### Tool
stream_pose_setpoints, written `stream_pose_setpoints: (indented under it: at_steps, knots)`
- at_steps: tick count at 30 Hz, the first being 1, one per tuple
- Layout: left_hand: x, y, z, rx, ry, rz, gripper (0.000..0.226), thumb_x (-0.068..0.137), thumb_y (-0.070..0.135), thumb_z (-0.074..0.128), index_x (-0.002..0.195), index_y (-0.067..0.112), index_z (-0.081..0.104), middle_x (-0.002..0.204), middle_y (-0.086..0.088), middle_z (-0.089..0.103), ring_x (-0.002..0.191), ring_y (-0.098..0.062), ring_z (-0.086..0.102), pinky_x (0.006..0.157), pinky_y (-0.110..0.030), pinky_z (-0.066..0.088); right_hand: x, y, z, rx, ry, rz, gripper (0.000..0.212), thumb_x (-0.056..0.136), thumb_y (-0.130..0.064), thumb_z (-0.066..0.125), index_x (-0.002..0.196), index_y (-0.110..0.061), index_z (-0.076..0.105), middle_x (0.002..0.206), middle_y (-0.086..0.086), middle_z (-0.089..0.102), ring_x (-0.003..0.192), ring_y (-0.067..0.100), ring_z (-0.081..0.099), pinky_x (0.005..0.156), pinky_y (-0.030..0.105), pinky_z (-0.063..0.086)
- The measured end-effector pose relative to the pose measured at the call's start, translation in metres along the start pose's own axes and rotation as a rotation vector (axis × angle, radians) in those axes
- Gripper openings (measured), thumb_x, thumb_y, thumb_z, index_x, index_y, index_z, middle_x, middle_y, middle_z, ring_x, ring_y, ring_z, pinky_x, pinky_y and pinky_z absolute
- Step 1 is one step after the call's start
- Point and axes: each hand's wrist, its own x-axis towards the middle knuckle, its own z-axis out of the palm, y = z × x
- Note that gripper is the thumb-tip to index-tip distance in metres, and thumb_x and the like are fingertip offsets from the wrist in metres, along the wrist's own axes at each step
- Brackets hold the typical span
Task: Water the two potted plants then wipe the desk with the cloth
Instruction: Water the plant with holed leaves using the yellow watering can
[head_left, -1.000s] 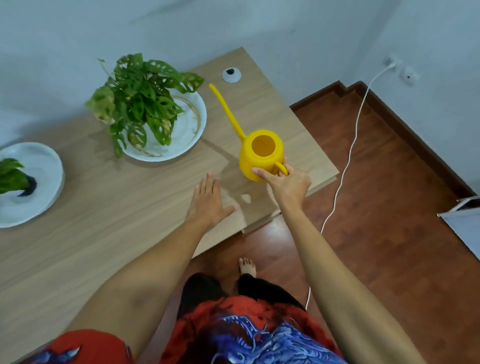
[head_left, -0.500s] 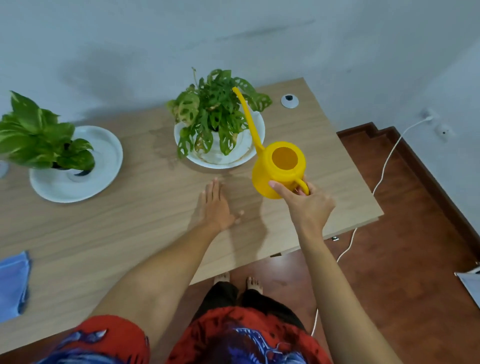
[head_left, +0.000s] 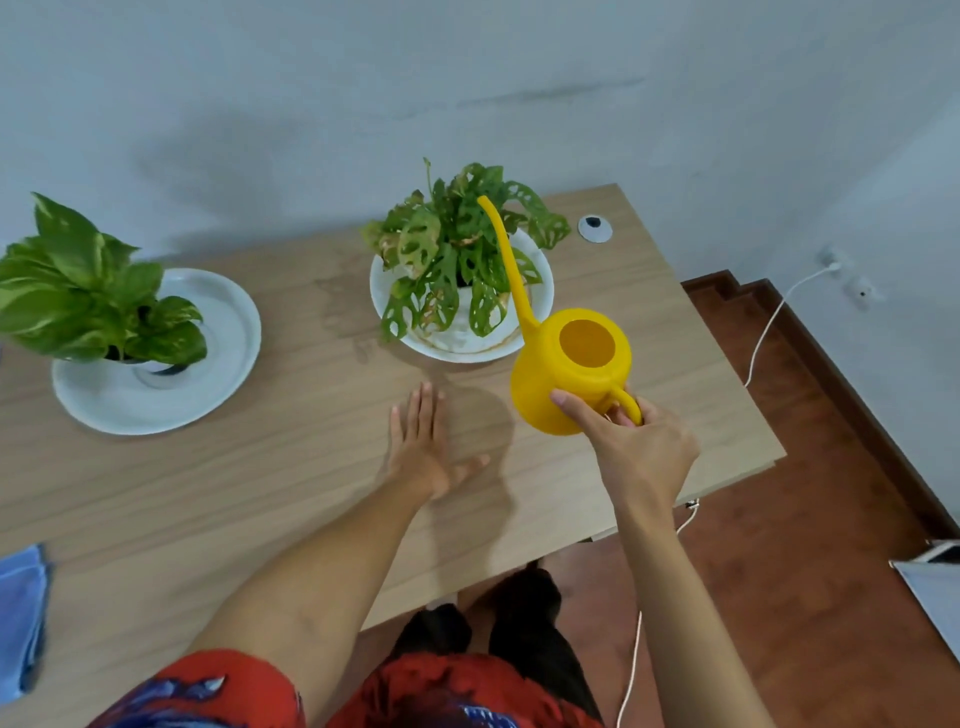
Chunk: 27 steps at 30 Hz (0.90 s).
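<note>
My right hand (head_left: 641, 457) grips the handle of a yellow watering can (head_left: 569, 374), held above the wooden desk (head_left: 260, 493). Its long spout reaches up over the holed-leaf plant (head_left: 457, 249), which stands in a white saucer (head_left: 540, 291) at the desk's back right. A second plant with broad green leaves (head_left: 88, 296) stands on another white saucer (head_left: 223, 353) at the left. My left hand (head_left: 426, 447) lies flat on the desk, fingers apart, holding nothing. A folded blue cloth (head_left: 21, 613) lies at the desk's near left edge.
A round white cable grommet (head_left: 595, 228) sits at the desk's back right corner. A white cable (head_left: 769, 322) runs from a wall socket down across the red-brown floor. The desk's right edge drops off just beside my right hand. A wall stands close behind the desk.
My right hand lifted the watering can off the desk and swung its spout over the holed-leaf plant. The view turned left, which brought the second plant and the cloth into sight.
</note>
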Motion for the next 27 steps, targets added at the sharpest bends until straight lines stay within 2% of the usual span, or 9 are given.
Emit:
stream_pose_setpoints:
  at_steps: [3,4,7,15,19,22,27]
  knots:
    - [0.000,0.000,0.001,-0.025,-0.004,0.015,0.129,0.073,0.094,0.035,0.153,0.015,-0.029,0.156,-0.006,-0.044,0.140,-0.017,-0.045,0.119,-0.052,-0.022,0.000,-0.012,-0.002,-0.021,-0.003,-0.021,0.050,0.054,-0.060,0.091,0.048,-0.028,0.052,0.043,-0.011,0.050,0.049,0.011,0.052,0.052,0.021,0.040]
    - [-0.001,0.000,0.000,-0.026,-0.011,0.014,0.132,0.071,0.095,0.037,0.152,0.015,-0.030,0.156,-0.006,-0.045,0.140,-0.017,-0.046,0.118,-0.051,-0.023,-0.001,-0.016,-0.003,-0.027,-0.007,-0.026,0.048,0.055,-0.059,0.090,0.049,-0.029,0.054,0.045,-0.012,0.052,0.050,0.009,0.053,0.054,0.020,0.039]
    - [-0.001,0.001,-0.003,-0.020,-0.033,0.007,0.134,0.070,0.094,0.041,0.151,0.015,-0.031,0.155,-0.005,-0.045,0.141,-0.018,-0.045,0.117,-0.052,-0.025,-0.004,-0.024,-0.003,-0.038,-0.015,-0.042,0.044,0.057,-0.059,0.090,0.052,-0.029,0.057,0.051,-0.009,0.058,0.056,0.008,0.058,0.057,0.023,0.042]
    - [0.001,0.002,0.000,-0.019,-0.044,0.011,0.134,0.073,0.092,0.042,0.152,0.013,-0.031,0.155,-0.006,-0.045,0.143,-0.021,-0.041,0.119,-0.054,-0.021,-0.006,-0.040,-0.005,-0.078,-0.007,-0.033,0.057,0.056,-0.055,0.092,0.043,-0.026,0.045,0.045,-0.006,0.048,0.051,0.013,0.049,0.054,0.031,0.038]
    - [0.001,-0.001,-0.001,-0.040,-0.039,0.011,0.133,0.074,0.091,0.043,0.151,0.013,-0.032,0.154,-0.006,-0.046,0.143,-0.021,-0.042,0.117,-0.052,-0.025,-0.006,-0.044,-0.001,-0.061,-0.018,-0.032,0.052,0.055,-0.055,0.093,0.044,-0.028,0.050,0.051,-0.001,0.059,0.059,0.013,0.061,0.060,0.033,0.046]
    - [0.001,-0.002,0.000,-0.051,-0.044,0.008,0.132,0.075,0.087,0.047,0.151,0.014,-0.033,0.152,-0.005,-0.049,0.141,-0.020,-0.044,0.117,-0.052,-0.026,-0.006,-0.045,0.001,-0.076,-0.014,-0.023,0.053,0.054,-0.058,0.091,0.047,-0.023,0.052,0.053,0.003,0.061,0.059,0.017,0.060,0.060,0.035,0.047]
    - [0.001,-0.001,0.000,-0.060,-0.047,0.001,0.133,0.073,0.087,0.047,0.151,0.015,-0.034,0.152,-0.004,-0.049,0.141,-0.020,-0.045,0.117,-0.052,-0.025,-0.005,-0.049,0.002,-0.087,-0.021,-0.001,0.049,0.053,-0.062,0.089,0.054,-0.022,0.062,0.060,-0.005,0.067,0.066,0.012,0.067,0.067,0.040,0.056]
